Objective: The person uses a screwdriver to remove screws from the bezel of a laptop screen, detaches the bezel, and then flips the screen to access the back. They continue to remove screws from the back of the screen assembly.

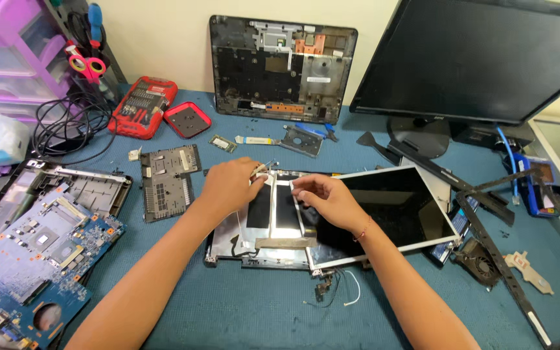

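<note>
left hand (228, 185) pinches hinge bracket (262, 168) | right hand (328, 198) pinches foil tape (297, 188) on laptop lid back cover (254, 223) | LCD panel (390, 210) lies beside, tilted

A flat rectangular laptop screen panel (390, 210) lies at the middle of the blue felt-covered table (254, 317), partly over a dark plastic laptop lid shell (254, 220). Both hands rest on that shell, the left hand (228, 185) left of the right hand (324, 198). A blue circuit board (30, 259) lies far left. A black laptop base casing (283, 68) leans against the wall behind. A black monitor (481, 58) stands behind right.
</note>
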